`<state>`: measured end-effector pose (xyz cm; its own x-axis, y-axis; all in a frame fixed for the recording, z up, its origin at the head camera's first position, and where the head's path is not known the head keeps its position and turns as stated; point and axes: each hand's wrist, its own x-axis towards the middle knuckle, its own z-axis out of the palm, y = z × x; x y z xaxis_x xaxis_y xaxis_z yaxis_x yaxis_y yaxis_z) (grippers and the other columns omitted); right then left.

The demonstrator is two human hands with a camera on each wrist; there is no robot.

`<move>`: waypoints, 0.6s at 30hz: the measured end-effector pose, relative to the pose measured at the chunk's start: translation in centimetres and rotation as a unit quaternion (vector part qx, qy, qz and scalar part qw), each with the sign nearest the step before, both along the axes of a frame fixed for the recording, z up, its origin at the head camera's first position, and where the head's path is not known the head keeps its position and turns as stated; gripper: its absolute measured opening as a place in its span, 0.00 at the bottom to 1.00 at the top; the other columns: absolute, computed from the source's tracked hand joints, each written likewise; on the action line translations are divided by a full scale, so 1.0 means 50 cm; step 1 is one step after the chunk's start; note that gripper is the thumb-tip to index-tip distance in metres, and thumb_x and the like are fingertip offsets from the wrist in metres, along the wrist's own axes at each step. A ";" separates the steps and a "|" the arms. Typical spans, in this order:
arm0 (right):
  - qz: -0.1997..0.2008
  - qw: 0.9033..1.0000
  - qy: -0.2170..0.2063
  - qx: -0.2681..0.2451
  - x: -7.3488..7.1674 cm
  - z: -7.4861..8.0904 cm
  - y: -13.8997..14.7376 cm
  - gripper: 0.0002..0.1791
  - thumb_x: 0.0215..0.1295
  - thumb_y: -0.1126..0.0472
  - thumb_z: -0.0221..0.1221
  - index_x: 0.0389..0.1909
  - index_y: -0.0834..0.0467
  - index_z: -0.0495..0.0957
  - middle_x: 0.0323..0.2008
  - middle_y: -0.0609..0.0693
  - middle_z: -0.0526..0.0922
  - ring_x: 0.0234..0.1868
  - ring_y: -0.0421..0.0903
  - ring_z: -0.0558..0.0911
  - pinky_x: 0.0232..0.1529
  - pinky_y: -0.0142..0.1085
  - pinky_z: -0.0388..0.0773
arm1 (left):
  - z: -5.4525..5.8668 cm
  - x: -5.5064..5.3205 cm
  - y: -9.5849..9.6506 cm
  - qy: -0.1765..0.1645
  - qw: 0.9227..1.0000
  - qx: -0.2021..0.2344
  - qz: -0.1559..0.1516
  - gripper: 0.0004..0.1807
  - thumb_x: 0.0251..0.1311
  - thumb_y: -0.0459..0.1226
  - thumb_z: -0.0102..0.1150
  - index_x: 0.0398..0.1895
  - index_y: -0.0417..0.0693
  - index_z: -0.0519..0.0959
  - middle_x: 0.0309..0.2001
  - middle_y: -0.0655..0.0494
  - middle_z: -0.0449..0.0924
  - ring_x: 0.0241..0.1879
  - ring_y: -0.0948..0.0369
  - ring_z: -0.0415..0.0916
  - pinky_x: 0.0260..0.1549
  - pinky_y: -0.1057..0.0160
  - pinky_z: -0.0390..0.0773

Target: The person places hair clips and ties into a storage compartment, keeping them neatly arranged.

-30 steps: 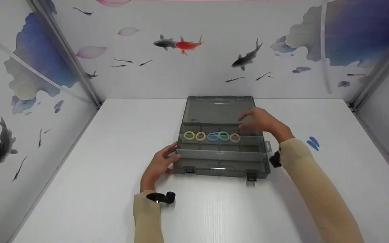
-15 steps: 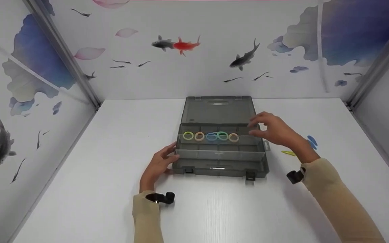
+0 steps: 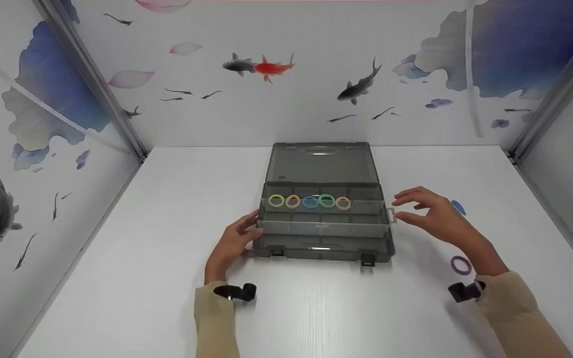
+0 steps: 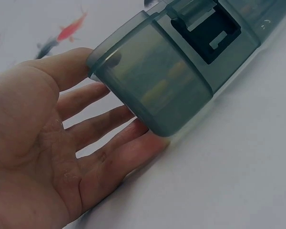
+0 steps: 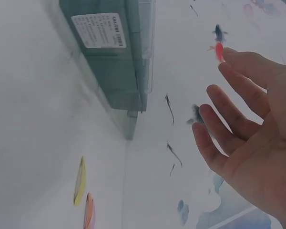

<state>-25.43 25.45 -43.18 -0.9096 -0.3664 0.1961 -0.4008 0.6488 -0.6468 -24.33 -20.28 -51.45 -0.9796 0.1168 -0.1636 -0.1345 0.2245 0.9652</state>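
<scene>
A grey see-through storage box [image 3: 324, 254] stands with its lid [image 3: 322, 163] folded back. Along its rear row stand several coloured bands that look like hair ties, among them a yellow band [image 3: 276, 195] and a green band [image 3: 327, 195]. My left hand [image 3: 232, 244] holds the box's left end, thumb at the upper rim and fingers against the side and lower edge. To the right of the box, my right hand [image 3: 438, 216] hovers with loosely bent fingers and nothing between them. In the right wrist view its fingers [image 5: 219, 121] are apart from the box.
A purple band [image 3: 461, 265] lies on the white table by my right wrist, and something blue [image 3: 458, 208] shows behind that hand. The right wrist view has a yellow band [image 5: 80, 181] and an orange band [image 5: 88, 212]. Patterned walls enclose the table.
My right hand has moved from above the box's rear row out to the right and nearer me. The purple band has come into sight; the left hand stays on the box.
</scene>
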 end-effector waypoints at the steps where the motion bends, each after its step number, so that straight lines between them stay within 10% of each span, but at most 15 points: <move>1: -0.001 1.000 0.003 0.000 0.004 -0.004 0.008 0.16 0.67 0.55 0.65 0.54 0.55 0.83 0.60 0.54 0.78 0.61 0.48 0.77 0.56 0.54 0.76 | 0.000 0.000 0.000 0.002 1.000 -0.001 -0.001 0.34 0.67 0.43 0.63 0.76 0.61 0.64 0.76 0.47 0.62 0.70 0.42 0.67 0.39 0.52 0.85; 9: 0.010 1.000 0.000 -0.001 0.031 -0.028 0.071 0.19 0.65 0.54 0.66 0.56 0.51 0.81 0.59 0.51 0.79 0.54 0.15 0.67 0.53 0.22 0.72 | 0.001 0.000 -0.001 0.001 1.000 -0.003 -0.001 0.34 0.67 0.43 0.62 0.75 0.61 0.65 0.76 0.48 0.63 0.69 0.44 0.69 0.35 0.55 0.84; 18: 0.016 0.998 -0.058 0.024 0.050 -0.063 0.130 0.25 0.63 0.50 0.68 0.60 0.53 0.79 0.68 0.59 0.73 0.56 0.11 0.62 0.52 0.31 0.78 | -0.001 -0.002 0.000 -0.003 1.000 -0.001 0.003 0.34 0.67 0.42 0.62 0.75 0.61 0.65 0.76 0.48 0.62 0.70 0.43 0.68 0.42 0.51 0.84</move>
